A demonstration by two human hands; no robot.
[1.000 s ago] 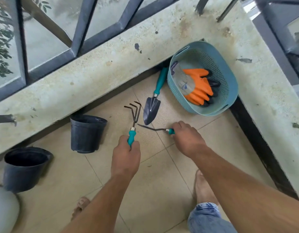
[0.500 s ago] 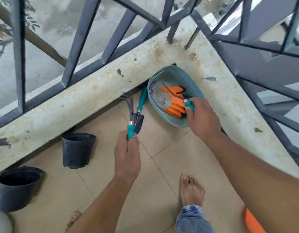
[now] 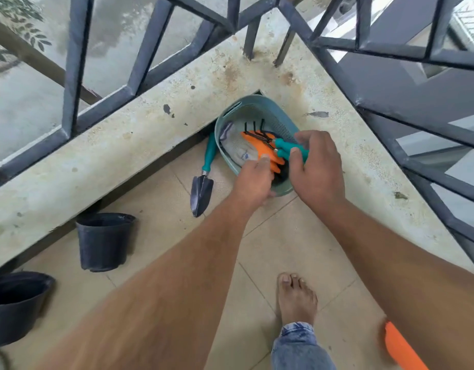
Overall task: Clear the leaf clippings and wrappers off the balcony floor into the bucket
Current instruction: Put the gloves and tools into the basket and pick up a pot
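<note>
2 black pots (image 3: 104,241) stand on the tiled floor, well left of the left hand (image 3: 253,180). The teal basket (image 3: 278,121) sits under both hands. The left hand grips its near rim, and the right hand (image 3: 317,169) is curled round a teal-handled rake (image 3: 282,148) over it. A trowel (image 3: 202,192) lies just left of the left hand.

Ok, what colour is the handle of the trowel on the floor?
Teal; the trowel handle shows best in the head view.

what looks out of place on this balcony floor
The trowel lies alone on the tiles beside the basket, while the other teal-handled tools are in the basket over the gloves.
</note>
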